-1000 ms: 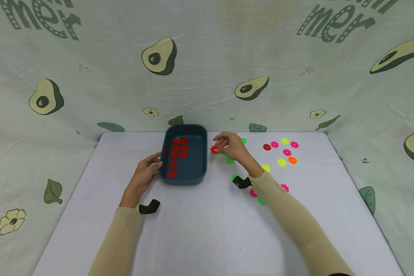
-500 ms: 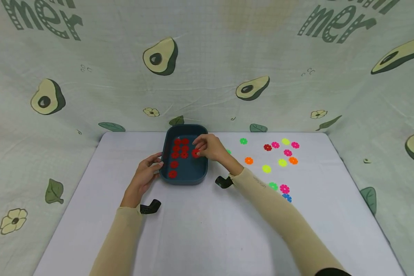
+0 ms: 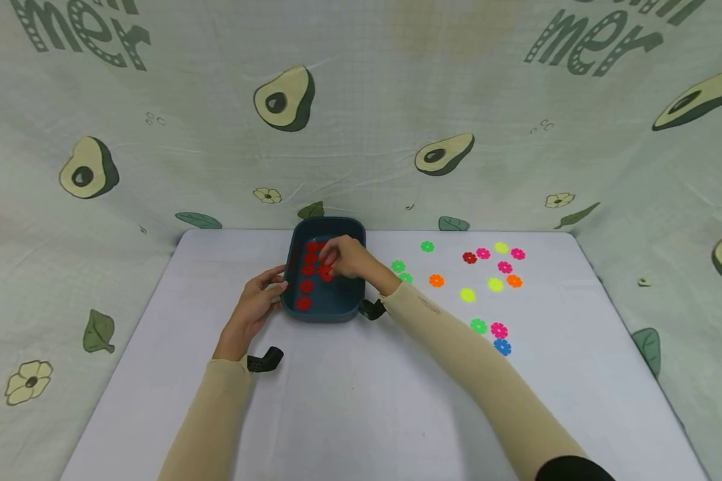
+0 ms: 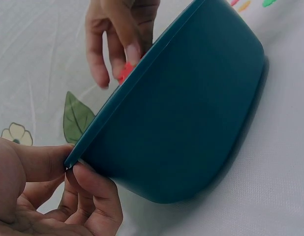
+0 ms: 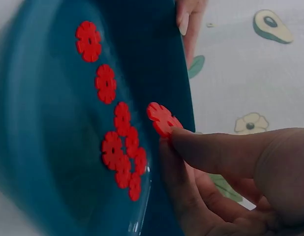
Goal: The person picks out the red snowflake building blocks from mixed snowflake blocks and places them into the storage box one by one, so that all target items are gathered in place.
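Note:
A dark blue-green rectangular tub [image 3: 340, 297] stands on the white table. At its left rim, my left hand [image 3: 254, 304] pinches the edge between thumb and fingers, seen closely in the left wrist view. Over the inside of the tub is my right hand [image 3: 349, 258], pinching a red notched plastic disc [image 5: 160, 118] between thumb and index finger. In the right wrist view that disc is above the tub floor, apart from the others. Several red notched discs [image 5: 88, 41] lie flat on the floor, some touching; my right hand partly covers them in the head view.
Loose notched discs lie right of the tub: green [image 3: 427, 246], orange [image 3: 436, 280], yellow [image 3: 467, 295], pink [image 3: 499, 331], blue [image 3: 502, 347] and one dark red [image 3: 469, 257]. A printed cloth [image 3: 361, 100] hangs behind the table.
My right hand has carried the red disc leftward from the table right of the tub, across the rim, to above the tub's inside. My left hand keeps its grip on the rim.

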`<state>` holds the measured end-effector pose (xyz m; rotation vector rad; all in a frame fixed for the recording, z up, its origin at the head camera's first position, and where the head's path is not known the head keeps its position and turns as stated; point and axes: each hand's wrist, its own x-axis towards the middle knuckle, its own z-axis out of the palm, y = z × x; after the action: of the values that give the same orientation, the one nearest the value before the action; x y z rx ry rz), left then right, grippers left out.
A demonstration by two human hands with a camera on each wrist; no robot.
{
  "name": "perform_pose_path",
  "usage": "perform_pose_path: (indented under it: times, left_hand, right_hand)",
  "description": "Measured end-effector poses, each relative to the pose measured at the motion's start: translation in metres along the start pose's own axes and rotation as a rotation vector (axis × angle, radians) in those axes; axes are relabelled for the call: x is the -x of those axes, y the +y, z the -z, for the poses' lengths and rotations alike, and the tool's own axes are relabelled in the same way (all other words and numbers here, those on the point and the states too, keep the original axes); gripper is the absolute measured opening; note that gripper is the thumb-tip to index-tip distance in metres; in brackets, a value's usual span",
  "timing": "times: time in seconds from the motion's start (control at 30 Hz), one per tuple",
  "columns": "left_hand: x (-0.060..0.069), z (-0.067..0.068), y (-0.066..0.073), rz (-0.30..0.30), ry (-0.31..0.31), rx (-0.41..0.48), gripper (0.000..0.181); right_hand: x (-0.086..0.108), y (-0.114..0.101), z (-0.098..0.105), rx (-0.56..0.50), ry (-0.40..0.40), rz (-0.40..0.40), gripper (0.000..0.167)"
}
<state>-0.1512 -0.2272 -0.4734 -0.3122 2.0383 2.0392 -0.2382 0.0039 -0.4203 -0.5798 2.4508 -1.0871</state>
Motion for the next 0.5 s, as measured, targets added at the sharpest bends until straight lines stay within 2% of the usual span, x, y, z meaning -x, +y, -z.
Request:
perform_pose_path:
  times: [0.23,0.5]
  left_hand:
    - [0.0,0.0,0.001,0.0,-0.005,0.002,0.053]
    - [0.0,0.0,0.001,-0.006,-0.006,0.004,0.053]
  right_hand:
    - [-0.014,-0.005,-0.009,0.013,-0.083,-0.059,0.03]
    - [-0.027,-0.004,-0.014,0.16,-0.158,-0.085,0.026]
